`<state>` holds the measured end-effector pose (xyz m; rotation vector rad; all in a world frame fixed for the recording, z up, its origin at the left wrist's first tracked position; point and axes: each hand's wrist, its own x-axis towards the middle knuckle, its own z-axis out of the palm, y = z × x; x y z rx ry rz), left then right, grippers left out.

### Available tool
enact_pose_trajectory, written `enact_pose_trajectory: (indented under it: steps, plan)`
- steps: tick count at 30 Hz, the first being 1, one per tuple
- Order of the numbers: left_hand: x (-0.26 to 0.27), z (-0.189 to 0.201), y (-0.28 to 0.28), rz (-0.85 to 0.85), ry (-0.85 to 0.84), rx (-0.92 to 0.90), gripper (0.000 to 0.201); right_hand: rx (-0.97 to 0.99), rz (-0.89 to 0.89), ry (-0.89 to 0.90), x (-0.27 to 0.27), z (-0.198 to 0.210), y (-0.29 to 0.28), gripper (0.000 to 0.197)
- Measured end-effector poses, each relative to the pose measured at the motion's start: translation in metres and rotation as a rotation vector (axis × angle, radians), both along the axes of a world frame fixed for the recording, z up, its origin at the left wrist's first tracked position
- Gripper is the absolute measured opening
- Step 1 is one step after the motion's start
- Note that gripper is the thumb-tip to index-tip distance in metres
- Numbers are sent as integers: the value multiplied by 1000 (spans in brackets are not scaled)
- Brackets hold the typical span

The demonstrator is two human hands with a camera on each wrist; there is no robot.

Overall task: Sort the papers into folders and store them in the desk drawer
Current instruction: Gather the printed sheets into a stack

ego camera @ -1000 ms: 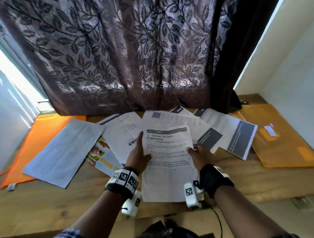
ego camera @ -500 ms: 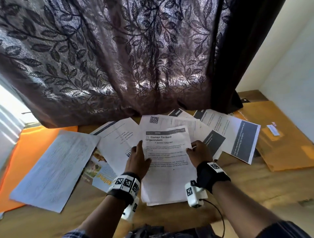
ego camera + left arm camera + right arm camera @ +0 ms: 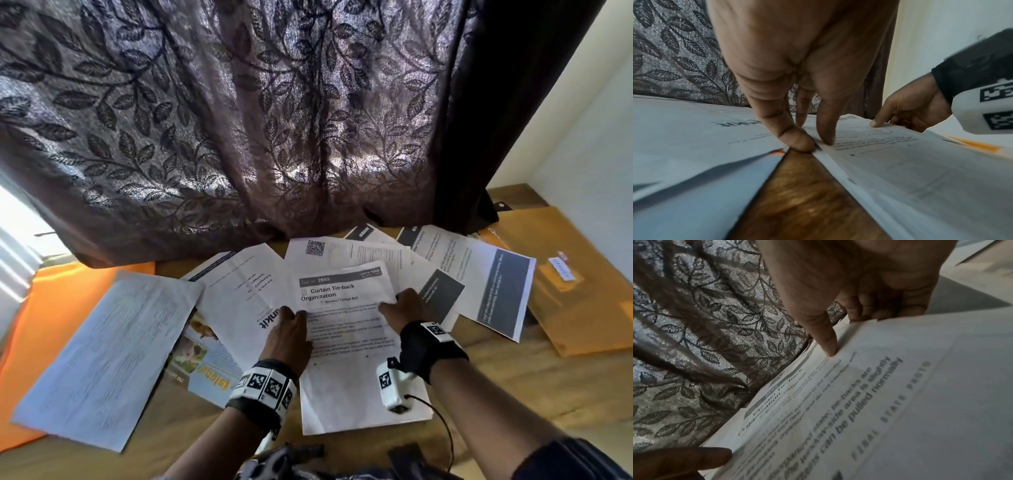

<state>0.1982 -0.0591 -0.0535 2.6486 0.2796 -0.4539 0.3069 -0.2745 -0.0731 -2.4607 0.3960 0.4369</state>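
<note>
Papers stack (image 3: 356, 383) on desk, left hand (image 3: 289, 337) pinching its left edge, right hand (image 3: 406, 308) gripping right edge.

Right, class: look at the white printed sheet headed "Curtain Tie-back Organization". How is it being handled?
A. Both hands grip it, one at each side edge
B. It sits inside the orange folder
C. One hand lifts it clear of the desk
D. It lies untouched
A: the left hand pinches the left edge of the white printed sheet headed "Curtain Tie-back Organization", and the right hand holds its right edge.
</note>
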Motion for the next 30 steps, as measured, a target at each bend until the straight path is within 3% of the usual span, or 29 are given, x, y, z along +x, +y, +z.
enact_pose_trajectory:
  steps: [5,10,14,19,21,23,26,28,30]
  plan:
    - [3,-3,6,10,-3,-29,64,5,-15,-56,2,-1,2,41]
    - [3,-6,9,34,-36,-78,66,192,-44,-88,3,-5,3,27]
    - [2,-8,11,48,-65,-98,72,299,38,-130,-3,-6,-2,13]
    - [7,4,23,198,-319,-179,70,621,87,-265,-14,-3,-14,16]
    - [12,2,30,292,-405,-268,79,726,69,-284,-16,7,-17,16]
    - [16,7,29,437,-403,-469,79,847,52,-294,-18,19,-15,18]
    - [18,23,17,570,-423,-921,39,976,70,-337,-19,39,-12,22]
    - [16,36,10,532,-497,-1030,19,1029,81,-377,-20,53,-10,25]
    - [15,52,3,489,-577,-1068,17,1071,88,-430,-20,68,-8,29]
